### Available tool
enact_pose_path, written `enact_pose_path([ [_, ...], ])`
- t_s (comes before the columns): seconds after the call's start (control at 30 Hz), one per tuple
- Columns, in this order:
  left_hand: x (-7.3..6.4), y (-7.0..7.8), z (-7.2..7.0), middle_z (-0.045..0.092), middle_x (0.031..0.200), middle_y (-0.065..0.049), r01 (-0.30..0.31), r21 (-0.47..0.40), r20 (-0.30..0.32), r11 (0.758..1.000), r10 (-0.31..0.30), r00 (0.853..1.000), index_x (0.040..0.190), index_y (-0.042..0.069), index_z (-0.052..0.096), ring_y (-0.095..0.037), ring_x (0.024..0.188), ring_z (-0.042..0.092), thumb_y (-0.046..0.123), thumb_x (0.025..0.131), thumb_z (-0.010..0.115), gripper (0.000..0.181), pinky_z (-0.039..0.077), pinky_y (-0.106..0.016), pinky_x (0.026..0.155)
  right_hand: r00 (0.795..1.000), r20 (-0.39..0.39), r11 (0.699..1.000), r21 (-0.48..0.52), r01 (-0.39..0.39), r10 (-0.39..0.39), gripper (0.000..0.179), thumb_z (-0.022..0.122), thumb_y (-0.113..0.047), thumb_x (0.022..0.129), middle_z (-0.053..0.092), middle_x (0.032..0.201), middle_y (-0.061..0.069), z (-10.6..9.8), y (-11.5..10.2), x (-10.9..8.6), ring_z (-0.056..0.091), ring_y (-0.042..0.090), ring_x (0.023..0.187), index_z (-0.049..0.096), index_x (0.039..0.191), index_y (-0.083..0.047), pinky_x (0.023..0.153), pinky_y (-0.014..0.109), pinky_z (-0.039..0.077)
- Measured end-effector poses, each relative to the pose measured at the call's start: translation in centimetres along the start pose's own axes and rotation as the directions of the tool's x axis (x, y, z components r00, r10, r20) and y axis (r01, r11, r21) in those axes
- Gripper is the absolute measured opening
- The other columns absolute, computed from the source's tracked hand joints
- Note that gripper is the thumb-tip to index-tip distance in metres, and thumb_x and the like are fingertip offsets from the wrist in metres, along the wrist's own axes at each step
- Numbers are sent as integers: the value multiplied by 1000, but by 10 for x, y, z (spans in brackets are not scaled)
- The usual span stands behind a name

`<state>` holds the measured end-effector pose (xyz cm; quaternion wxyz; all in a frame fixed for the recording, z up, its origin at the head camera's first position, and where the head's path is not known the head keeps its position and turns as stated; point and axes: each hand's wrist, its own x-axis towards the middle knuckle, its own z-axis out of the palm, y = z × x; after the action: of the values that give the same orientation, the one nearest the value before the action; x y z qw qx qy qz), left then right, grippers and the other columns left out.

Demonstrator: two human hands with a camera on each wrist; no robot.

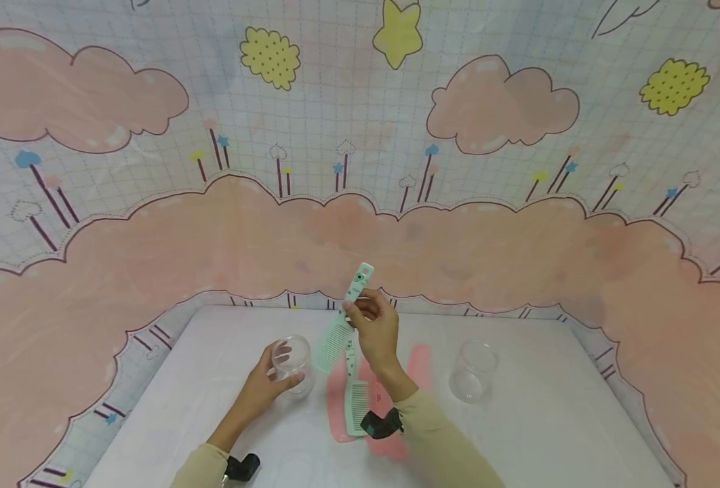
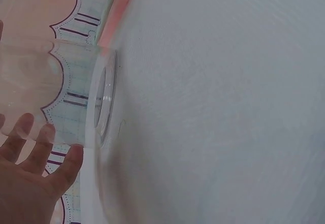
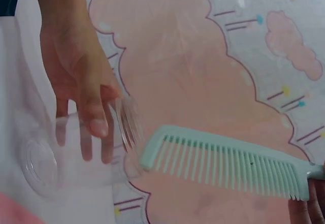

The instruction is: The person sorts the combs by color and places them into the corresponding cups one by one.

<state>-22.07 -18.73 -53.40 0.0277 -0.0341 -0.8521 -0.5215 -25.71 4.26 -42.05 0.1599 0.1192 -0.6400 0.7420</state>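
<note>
At the lower center of the frame, a person's right hand [image 1: 378, 332] pinches a mint-green comb [image 1: 335, 337] by its handle, leaving the toothed end free and slanting toward a clear cup [image 1: 299, 362], which the left hand [image 1: 261, 388], thumb and fingers half spread around its side, appears to steady. A second cup [image 1: 473, 374] stands at lower right; the comb's printed marks are too small to read.

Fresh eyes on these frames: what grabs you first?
The mint comb held up in the right hand, mid-scene, beside the clear jar in the left hand. Then the cartoon backdrop behind. A second jar stands on the table's right side.
</note>
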Motion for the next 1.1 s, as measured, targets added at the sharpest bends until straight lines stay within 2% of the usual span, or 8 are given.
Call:
enact_pose_path([
  [0.23,-2,0,-1,46,148,-16,9,-7,15,1000,-9,1000,150,14,28,-39,140,40,35,82,78,87,35,-60,113,995,-75,997,26,70,-68,25,74,-8,87,69,94,26,19,0,-6,66,5,72,64,107,2,66,24,61],
  [0.43,-3,-1,-2,45,148,-15,13,-30,29,999,-12,1000,150,18,29,-39,140,40,34,82,79,86,34,-61,113,991,-123,995,71,66,-57,26,73,-10,88,68,96,25,31,1,-5,67,7,74,63,108,2,67,22,60],
  [0.73,-4,-1,-4,45,148,-16,38,-31,36,999,-37,999,151,20,27,-42,139,40,35,82,79,87,38,-61,110,997,-73,998,48,36,-33,24,70,-2,88,67,96,29,51,7,-2,64,6,74,62,109,6,68,25,61],
  [0.97,-3,0,-5,40,153,-15,57,-30,48,998,-56,997,152,20,25,-45,140,38,38,83,78,88,40,-62,108,997,-46,998,8,69,-69,20,69,1,88,68,94,28,60,-18,-10,65,8,75,63,107,7,69,28,62],
  [1.1,-3,0,-6,42,151,-16,50,-38,45,998,-48,998,151,20,26,-45,139,39,37,83,78,87,40,-61,108,996,-35,996,-13,87,-87,20,69,-1,88,68,96,26,64,-20,-9,66,13,79,64,107,5,71,27,62],
])
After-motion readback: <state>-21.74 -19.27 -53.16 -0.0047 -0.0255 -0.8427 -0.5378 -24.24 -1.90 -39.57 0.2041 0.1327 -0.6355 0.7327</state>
